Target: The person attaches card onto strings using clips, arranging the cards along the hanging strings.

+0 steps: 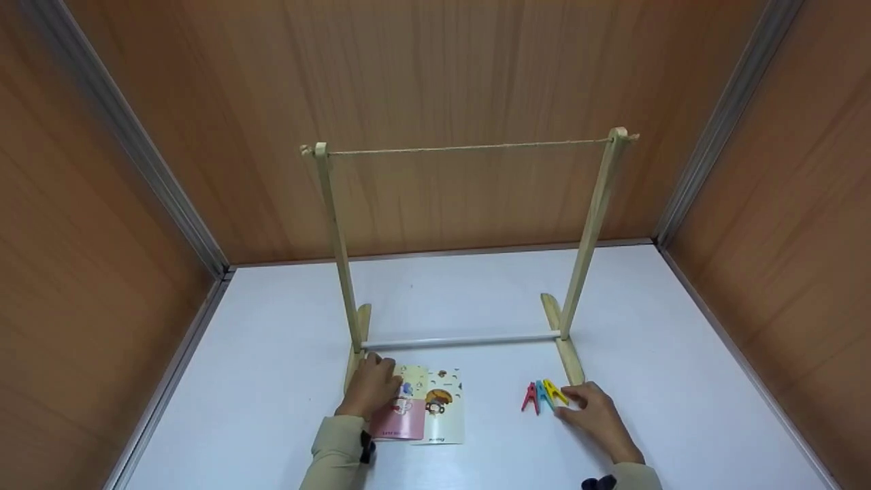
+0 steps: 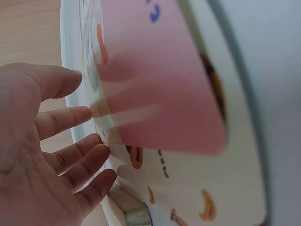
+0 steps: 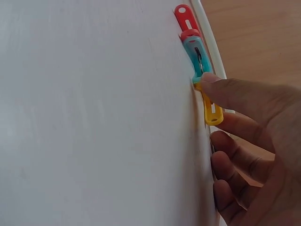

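My left hand (image 1: 371,386) rests at the left edge of a pink-and-cream booklet (image 1: 408,427), its fingers spread in the left wrist view. A pale booklet (image 1: 446,425) with a cartoon picture lies partly under the pink one. On the right, three clothespins lie side by side: red (image 1: 531,397), blue (image 1: 542,393) and yellow (image 1: 555,390). My right hand (image 1: 599,416) is at the yellow clothespin, thumb and index finger apart on either side of its end. In the right wrist view, the thumb tip overlaps where the yellow and blue clothespins meet.
A wooden frame with two posts (image 1: 590,235) stands behind the hands, a string (image 1: 469,148) tied across its top. A white rod (image 1: 463,340) joins its feet low down. Wood-grain panels (image 1: 463,75) enclose the white table (image 1: 272,381) at the back and sides.
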Available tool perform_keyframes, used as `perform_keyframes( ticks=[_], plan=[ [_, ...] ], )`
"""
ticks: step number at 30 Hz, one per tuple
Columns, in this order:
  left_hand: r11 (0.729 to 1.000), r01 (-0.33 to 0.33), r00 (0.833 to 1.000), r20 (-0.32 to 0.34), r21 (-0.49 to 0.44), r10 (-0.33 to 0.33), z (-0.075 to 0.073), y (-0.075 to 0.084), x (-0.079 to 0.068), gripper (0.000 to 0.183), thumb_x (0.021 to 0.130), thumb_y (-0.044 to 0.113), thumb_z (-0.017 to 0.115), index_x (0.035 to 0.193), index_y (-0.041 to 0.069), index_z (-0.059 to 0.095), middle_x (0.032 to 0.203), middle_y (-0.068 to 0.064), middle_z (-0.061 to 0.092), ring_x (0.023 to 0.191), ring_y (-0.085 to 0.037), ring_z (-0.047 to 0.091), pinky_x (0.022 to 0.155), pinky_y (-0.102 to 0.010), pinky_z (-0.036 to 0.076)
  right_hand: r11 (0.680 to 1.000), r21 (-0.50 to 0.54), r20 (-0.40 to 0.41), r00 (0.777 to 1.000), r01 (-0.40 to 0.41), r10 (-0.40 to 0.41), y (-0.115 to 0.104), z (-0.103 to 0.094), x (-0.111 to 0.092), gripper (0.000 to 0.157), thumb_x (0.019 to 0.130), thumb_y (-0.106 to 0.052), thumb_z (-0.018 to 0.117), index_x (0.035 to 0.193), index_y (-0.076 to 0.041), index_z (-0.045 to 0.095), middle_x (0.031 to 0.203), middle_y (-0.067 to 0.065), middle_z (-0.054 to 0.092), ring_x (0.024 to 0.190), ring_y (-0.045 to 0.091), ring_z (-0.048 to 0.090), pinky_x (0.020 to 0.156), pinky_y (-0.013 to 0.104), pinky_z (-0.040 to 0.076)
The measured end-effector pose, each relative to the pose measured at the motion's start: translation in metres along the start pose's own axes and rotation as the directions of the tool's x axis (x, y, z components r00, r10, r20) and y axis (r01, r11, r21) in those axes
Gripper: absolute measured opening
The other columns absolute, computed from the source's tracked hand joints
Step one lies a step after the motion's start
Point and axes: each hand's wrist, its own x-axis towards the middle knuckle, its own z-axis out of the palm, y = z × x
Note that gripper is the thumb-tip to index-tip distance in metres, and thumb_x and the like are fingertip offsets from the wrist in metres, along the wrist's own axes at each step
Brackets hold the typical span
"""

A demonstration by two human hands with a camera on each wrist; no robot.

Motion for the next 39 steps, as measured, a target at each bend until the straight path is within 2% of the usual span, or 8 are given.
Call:
perform_keyframes(
  ticks=[8,18,27,39],
  plan=[
    [1.000,-0.003,1.000,0.023,-0.004,0.003,-0.0023,-0.0001,-0.0003,0.034,0.089,0.020,0.066,0.117,0.001,0.064,0.114,-0.020,0.055,0.103,-0.032,0.054,0.089,-0.050,0.047,0.999,0.001,-0.025,0.999,0.039,-0.039,0.0001,-0.0004,-0.0012,0.043,0.075,-0.019,0.081,0.111,0.001,0.068,0.097,0.006,0.059,0.085,0.017,0.051,0.073,0.029,0.043],
    [1.000,0.003,0.999,0.037,-0.021,-0.003,-0.0029,-0.0011,-0.0003,0.035,0.090,0.021,0.065,0.119,0.002,0.063,0.116,-0.019,0.055,0.104,-0.031,0.054,0.089,-0.049,0.048,1.000,-0.003,-0.010,1.000,0.009,-0.009,0.0019,-0.0006,0.0023,0.044,0.077,-0.023,0.080,0.113,0.000,0.067,0.096,0.006,0.058,0.084,0.018,0.050,0.071,0.029,0.042],
    [1.000,0.003,1.000,0.032,-0.015,-0.002,-0.0013,-0.0012,0.0001,0.035,0.089,0.021,0.066,0.119,0.002,0.063,0.113,-0.016,0.056,0.100,-0.028,0.054,0.086,-0.046,0.048,1.000,-0.008,-0.016,1.000,0.021,-0.021,0.0023,0.0015,0.0024,0.047,0.077,-0.025,0.080,0.114,0.001,0.067,0.095,0.006,0.058,0.083,0.017,0.050,0.072,0.028,0.043],
    [1.000,0.015,0.999,0.043,-0.002,-0.015,-0.0008,-0.0015,0.0018,0.039,0.089,0.021,0.067,0.121,-0.001,0.062,0.116,-0.020,0.055,0.103,-0.031,0.053,0.091,-0.050,0.047,0.999,-0.035,-0.048,0.998,0.040,-0.041,0.0023,0.0018,0.0028,0.038,0.079,-0.018,0.077,0.112,0.000,0.068,0.093,0.005,0.059,0.081,0.016,0.050,0.068,0.026,0.041]
  ],
)
